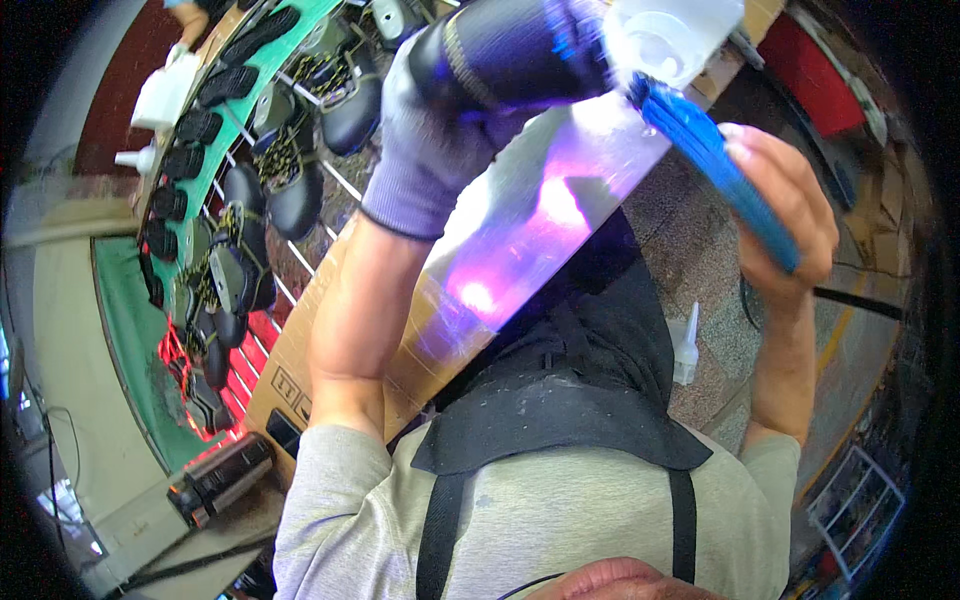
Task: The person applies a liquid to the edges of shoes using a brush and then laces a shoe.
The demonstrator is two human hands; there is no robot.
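My left hand (430, 140), in a grey-purple knit glove, is raised and wrapped around a dark shoe (510, 50) with a black and purple upper. In my bare right hand (790, 200) is a blue-handled brush (710, 150). Its head points up-left, touching the edge of a white plastic container (670, 35) at the top of the view, right next to the shoe. A cardboard board (330, 330) with a glossy, purple-lit surface lies under both hands.
At left runs a wire rack with several black shoes (290, 190) and a green belt carrying dark soles (230, 80). White bottles (165, 95) stand at its far end. A small white nozzle bottle (685, 345) sits by my black apron (580, 400).
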